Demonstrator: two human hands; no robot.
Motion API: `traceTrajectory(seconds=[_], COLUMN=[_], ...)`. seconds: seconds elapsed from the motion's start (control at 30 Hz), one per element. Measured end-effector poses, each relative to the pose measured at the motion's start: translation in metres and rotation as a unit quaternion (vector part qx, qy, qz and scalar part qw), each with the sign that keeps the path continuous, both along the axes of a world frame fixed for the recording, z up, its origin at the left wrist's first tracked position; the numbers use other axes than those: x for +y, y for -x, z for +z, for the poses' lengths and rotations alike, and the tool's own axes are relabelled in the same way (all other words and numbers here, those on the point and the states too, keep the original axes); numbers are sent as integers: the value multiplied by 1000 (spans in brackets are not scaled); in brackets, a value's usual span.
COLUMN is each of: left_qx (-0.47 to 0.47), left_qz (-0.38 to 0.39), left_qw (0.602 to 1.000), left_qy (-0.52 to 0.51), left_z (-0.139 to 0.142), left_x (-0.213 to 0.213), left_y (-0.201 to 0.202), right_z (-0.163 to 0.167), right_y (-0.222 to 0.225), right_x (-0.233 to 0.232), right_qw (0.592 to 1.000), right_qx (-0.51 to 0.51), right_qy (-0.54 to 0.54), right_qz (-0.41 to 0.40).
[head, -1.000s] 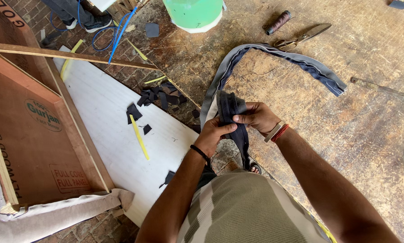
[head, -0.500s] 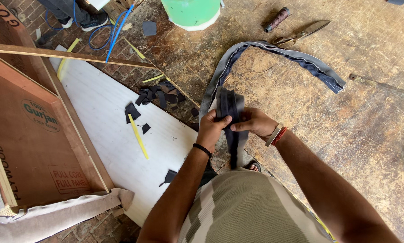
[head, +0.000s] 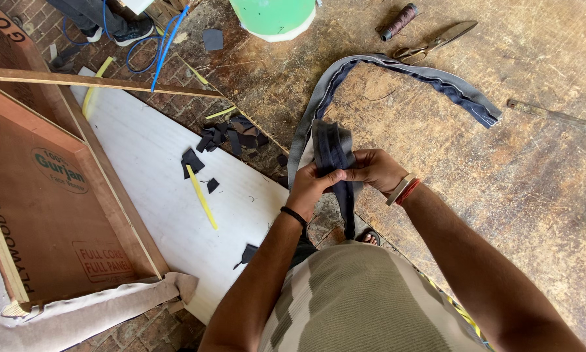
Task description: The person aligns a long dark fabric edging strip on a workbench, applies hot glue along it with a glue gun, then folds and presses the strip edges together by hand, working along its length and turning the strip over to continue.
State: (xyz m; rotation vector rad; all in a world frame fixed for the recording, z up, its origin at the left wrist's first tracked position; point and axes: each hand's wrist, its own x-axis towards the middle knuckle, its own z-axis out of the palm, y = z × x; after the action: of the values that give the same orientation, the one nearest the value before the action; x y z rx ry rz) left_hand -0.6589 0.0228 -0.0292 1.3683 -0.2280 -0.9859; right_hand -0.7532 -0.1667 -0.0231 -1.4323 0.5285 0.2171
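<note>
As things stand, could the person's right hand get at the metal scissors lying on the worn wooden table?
Probably, once it lets go. The right hand grips the dark blue and grey fabric strip together with the left hand. The metal scissors lie beyond the strip's loop on the worn wooden table, with nothing covering them.

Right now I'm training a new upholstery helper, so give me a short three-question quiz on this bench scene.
1. True or false: both the left hand and the right hand grip the long dark blue and grey fabric strip.
2. Which lies nearest the metal scissors on the worn wooden worktable? A) brown thread spool B) yellow strip C) white board
3. Fill in: the round container at the top edge is ___ in colour.

Key: 1 true; 2 A; 3 green.
</note>
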Motion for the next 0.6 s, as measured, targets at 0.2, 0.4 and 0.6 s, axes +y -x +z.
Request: traceTrajectory(seconds=[0.2, 0.4, 0.6], left_qx=[-28, -70, -28], left_qz=[-17, -8, -81], left_qw=[999, 997, 996], left_qy=[0, -26, 24], left_z=[-5, -5, -6], left_x=[3, 4, 7], left_y=[-7, -22, -13], right_z=[10, 20, 26], right_y=[1, -2, -9], right_x=[5, 12, 14], right_qw=[998, 993, 996], right_qx=[-32, 7, 8], right_qy=[43, 99, 73], right_qz=[-42, -68, -48])
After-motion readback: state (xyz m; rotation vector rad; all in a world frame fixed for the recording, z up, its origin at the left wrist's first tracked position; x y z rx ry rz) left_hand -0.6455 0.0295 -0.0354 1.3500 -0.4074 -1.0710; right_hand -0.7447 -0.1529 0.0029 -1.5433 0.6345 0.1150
